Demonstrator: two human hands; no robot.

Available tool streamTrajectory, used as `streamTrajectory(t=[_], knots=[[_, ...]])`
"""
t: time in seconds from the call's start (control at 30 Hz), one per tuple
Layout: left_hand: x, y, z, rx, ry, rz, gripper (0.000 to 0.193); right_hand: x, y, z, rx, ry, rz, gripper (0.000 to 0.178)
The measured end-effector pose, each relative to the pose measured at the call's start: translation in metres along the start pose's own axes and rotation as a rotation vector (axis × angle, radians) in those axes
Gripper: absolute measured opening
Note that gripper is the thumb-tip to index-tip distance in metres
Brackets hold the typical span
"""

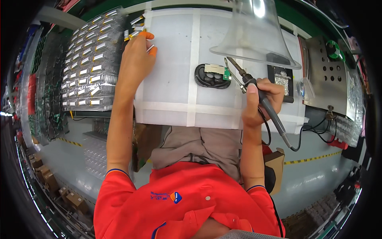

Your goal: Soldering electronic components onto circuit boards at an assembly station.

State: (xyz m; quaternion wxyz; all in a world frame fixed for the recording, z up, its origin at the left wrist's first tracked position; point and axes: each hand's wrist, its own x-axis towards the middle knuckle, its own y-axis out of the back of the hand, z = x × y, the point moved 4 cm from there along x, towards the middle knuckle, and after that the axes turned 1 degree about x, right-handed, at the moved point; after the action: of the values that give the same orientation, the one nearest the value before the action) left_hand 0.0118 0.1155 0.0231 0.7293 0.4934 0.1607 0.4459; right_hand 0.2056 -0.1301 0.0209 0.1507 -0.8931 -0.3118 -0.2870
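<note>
My right hand (264, 99) is wrapped round the dark grey handle of a soldering iron (270, 113). A thin metal guide runs alongside its tip, which points up and left beneath a clear fume hood (258, 36). Left of the iron lies a black oval holder (211, 81) carrying a pale flat part (215, 69) and a small green circuit board (227, 74). My left hand (137, 55), with orange finger cots, reaches to loose silver battery cells (137, 28) at the far left. One small silver battery cell (150, 48) shows between its thumb and fingers.
Stacked clear trays (89, 63) of silver cells stand left of the white taped work surface (167, 79). At the right are a black tray (281, 81) of small shiny bits and a perforated metal box (326, 71). The iron's cable (296, 148) loops beside the table edge.
</note>
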Motion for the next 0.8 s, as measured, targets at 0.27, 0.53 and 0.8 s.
streamTrajectory(t=[0.27, 0.53, 0.8], knots=[[-0.034, 0.011, 0.046, -0.498, 0.087, -0.246, 0.014, 0.008, 0.033, 0.002, -0.013, -0.089, 0.046, 0.021], [-0.067, -0.021, 0.097, -1.127, 0.199, -0.395, 0.017, -0.013, 0.028, -0.004, -0.031, -0.274, -0.089, 0.017], [-0.089, -0.033, 0.113, -1.008, 0.202, -0.498, 0.023, -0.017, 0.011, 0.001, 0.043, -0.303, -0.21, 0.039]])
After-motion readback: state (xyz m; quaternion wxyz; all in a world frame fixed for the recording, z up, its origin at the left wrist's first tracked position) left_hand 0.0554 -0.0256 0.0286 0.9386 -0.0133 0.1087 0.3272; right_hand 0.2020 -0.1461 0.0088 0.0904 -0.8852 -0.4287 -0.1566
